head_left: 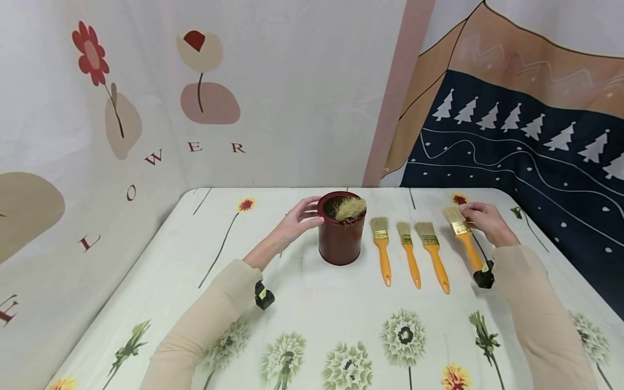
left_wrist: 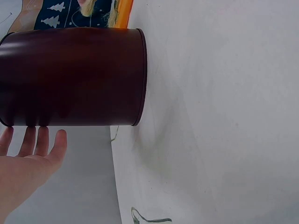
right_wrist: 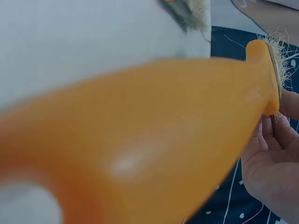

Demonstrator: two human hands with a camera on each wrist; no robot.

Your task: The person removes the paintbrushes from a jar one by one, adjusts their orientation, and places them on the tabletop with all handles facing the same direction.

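Note:
A dark red-brown can [head_left: 339,241] stands upright at the middle of the table, with a straw-coloured bristly tuft [head_left: 350,209] sticking out of its mouth. My left hand [head_left: 303,216] is at the can's left side, fingers extended. In the left wrist view the fingertips [left_wrist: 43,131] meet the can's wall. Over at the right, my right hand [head_left: 487,221] pinches a paintbrush [head_left: 470,250] near its bristles. This brush has an orange handle and a gold-coloured ferrule; in the right wrist view its handle [right_wrist: 154,130] fills much of the picture.
Between the can and my right hand lie a paintbrush [head_left: 381,246], a narrower paintbrush [head_left: 408,249] and a wide paintbrush [head_left: 431,252], bristles pointing away from me. A flower-printed cloth [head_left: 302,336] covers the table. Printed curtains [head_left: 302,108] hang behind and at both sides.

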